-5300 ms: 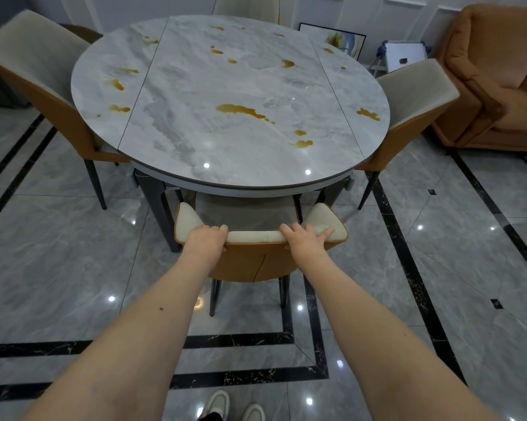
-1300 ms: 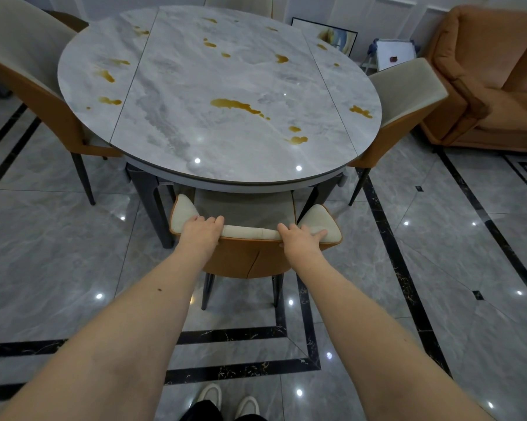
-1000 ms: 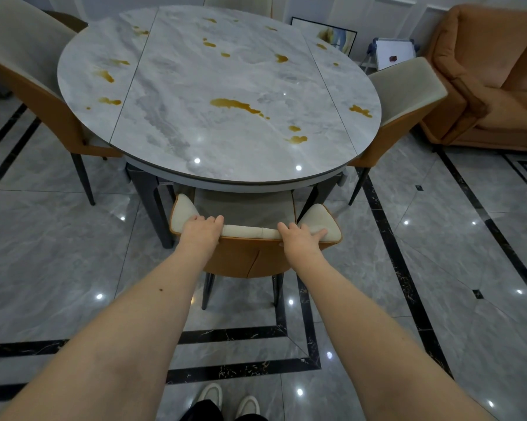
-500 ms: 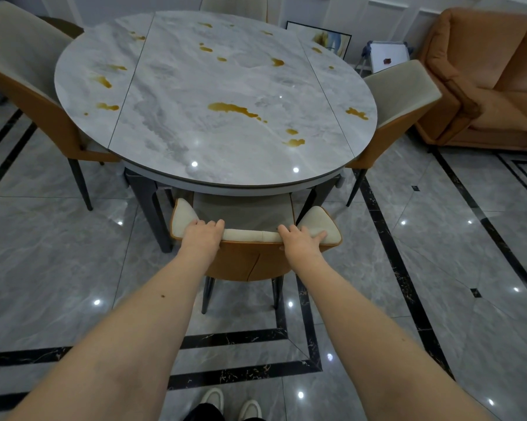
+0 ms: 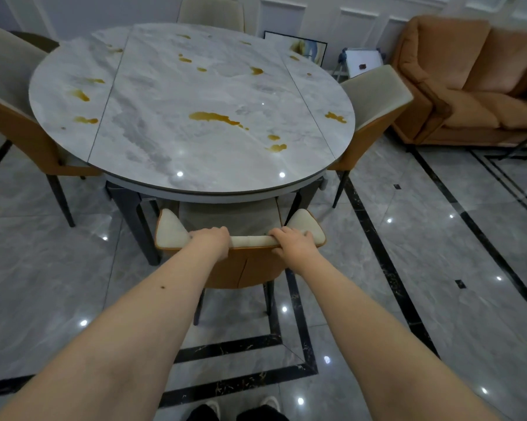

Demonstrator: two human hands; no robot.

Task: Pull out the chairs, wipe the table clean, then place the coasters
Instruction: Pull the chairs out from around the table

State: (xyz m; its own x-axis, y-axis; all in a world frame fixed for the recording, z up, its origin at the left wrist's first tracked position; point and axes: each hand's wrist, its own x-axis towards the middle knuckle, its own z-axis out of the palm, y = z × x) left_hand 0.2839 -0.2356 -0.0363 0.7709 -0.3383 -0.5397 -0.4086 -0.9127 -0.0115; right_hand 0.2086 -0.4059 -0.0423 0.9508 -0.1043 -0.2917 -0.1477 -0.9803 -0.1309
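Four cream-and-orange chairs ring one round grey marble table [image 5: 153, 153]. At the table's near edge, left hand [image 5: 211, 240] and right hand [image 5: 292, 243] both curl fingers over the nearest chair's backrest [image 5: 250, 241], gripping it. About fifteen amber stains [image 5: 213, 117] dot the tabletop.

Both hands grip the top edge of the near chair's [image 5: 244, 265] backrest, the left hand [image 5: 211, 242] and the right hand [image 5: 293, 244] apart, fingers curled over the cream padding. The chair's seat sits tucked under the table [image 5: 153, 123], a round marble top spotted with amber spills [image 5: 213, 117]. Left of the table stands another chair [image 5: 19, 117], right of it a third [image 5: 374, 95], behind it a fourth [image 5: 210, 9]. Well right of the table is an orange sofa [image 5: 468, 80].
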